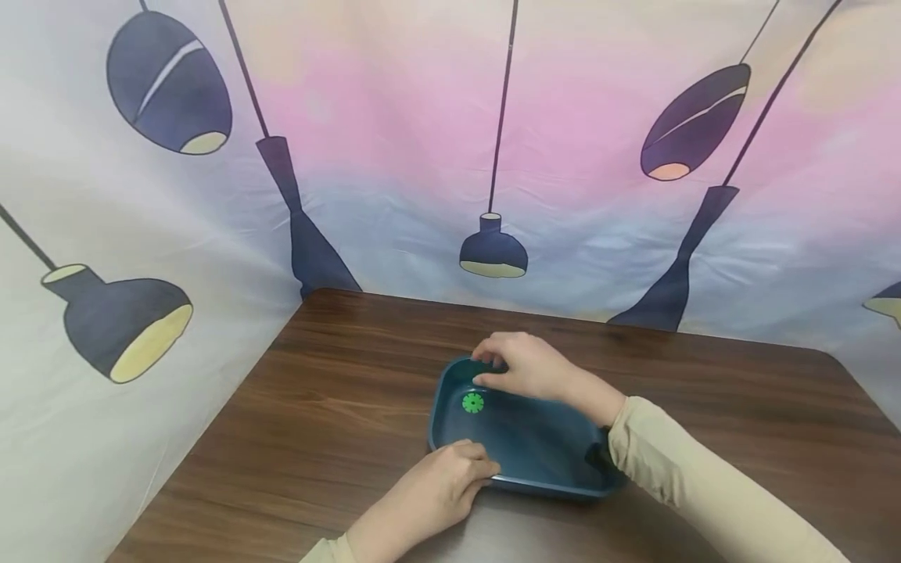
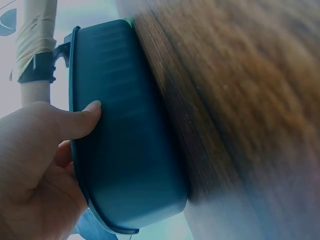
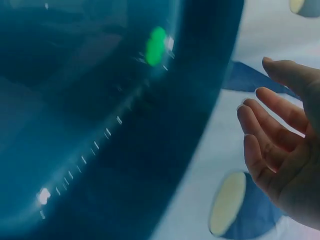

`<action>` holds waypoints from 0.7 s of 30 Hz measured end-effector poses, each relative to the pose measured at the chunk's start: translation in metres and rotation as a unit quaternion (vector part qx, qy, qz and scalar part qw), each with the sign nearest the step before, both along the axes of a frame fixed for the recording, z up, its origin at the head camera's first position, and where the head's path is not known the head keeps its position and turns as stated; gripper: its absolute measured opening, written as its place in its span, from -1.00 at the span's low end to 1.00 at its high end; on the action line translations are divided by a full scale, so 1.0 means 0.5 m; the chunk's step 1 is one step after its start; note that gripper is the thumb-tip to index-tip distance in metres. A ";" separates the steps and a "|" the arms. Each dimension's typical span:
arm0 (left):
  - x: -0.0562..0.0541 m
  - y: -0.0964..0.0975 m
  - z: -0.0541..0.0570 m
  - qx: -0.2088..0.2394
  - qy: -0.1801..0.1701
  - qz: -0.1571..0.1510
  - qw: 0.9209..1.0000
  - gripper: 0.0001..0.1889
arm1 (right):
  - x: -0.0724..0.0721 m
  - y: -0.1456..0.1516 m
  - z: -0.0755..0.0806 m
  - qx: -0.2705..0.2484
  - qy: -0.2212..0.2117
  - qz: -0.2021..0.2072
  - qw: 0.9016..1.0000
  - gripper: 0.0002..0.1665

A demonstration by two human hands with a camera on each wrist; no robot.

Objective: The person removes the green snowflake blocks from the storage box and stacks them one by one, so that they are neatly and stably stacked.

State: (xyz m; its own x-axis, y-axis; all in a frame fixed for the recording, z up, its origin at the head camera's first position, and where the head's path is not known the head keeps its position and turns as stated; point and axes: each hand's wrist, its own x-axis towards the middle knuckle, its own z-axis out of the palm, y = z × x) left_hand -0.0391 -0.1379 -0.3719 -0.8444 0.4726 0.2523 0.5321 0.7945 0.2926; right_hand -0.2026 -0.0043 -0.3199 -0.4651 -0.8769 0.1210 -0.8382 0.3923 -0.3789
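A dark teal rectangular tray (image 1: pixel 542 438) with raised walls sits on the table. My left hand (image 1: pixel 443 485) grips its near wall; in the left wrist view the thumb (image 2: pixel 82 122) lies along the outer side while the fingers go over the rim. Inside, toward the far left corner, lies a small green notched disc (image 1: pixel 473 403), a blurred green spot in the right wrist view. My right hand (image 1: pixel 524 363) hovers at the far rim with loosely bent fingers. In the right wrist view nothing shows between that hand's thumb and fingers (image 3: pixel 275 125).
The brown wooden table (image 1: pixel 317 438) extends around the tray. Behind it and along the left hangs a cloth (image 1: pixel 394 156) printed with dark lamps. A black band (image 1: pixel 600 453) on the right wrist overlaps the tray's right end in the head view.
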 end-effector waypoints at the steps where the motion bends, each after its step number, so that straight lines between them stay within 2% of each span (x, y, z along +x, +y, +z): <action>1: 0.000 0.000 0.000 -0.004 0.000 0.000 1.000 -0.82 | 0.003 -0.004 -0.008 0.004 -0.005 0.005 1.000 -0.57; 5: 0.001 0.000 0.000 -0.015 -0.004 0.001 1.000 -0.82 | 0.012 -0.020 -0.044 0.032 -0.006 0.016 0.999 -0.57; 11: 0.002 0.004 -0.003 -0.009 0.002 -0.009 1.000 -0.83 | 0.023 -0.031 -0.094 0.118 0.051 0.005 0.992 -0.52; 13: 0.002 0.004 -0.004 -0.007 0.002 -0.012 1.000 -0.84 | 0.027 -0.033 -0.105 0.131 0.058 0.000 0.990 -0.50; 16: 0.002 0.004 -0.005 -0.004 0.005 -0.015 1.000 -0.84 | 0.032 -0.035 -0.117 0.126 0.050 -0.010 0.991 -0.49; 21: 0.002 -0.001 -0.005 -0.003 0.025 -0.016 1.000 -0.85 | 0.033 -0.041 -0.128 0.088 0.026 -0.017 0.996 -0.51</action>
State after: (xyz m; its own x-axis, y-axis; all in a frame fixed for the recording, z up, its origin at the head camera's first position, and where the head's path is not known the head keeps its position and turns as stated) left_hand -0.0382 -0.1382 -0.3746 -0.8148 0.5017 0.2904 0.5717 0.7783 0.2596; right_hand -0.1862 -0.0248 -0.3837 -0.4920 -0.8705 -0.0085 -0.8399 0.4773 -0.2582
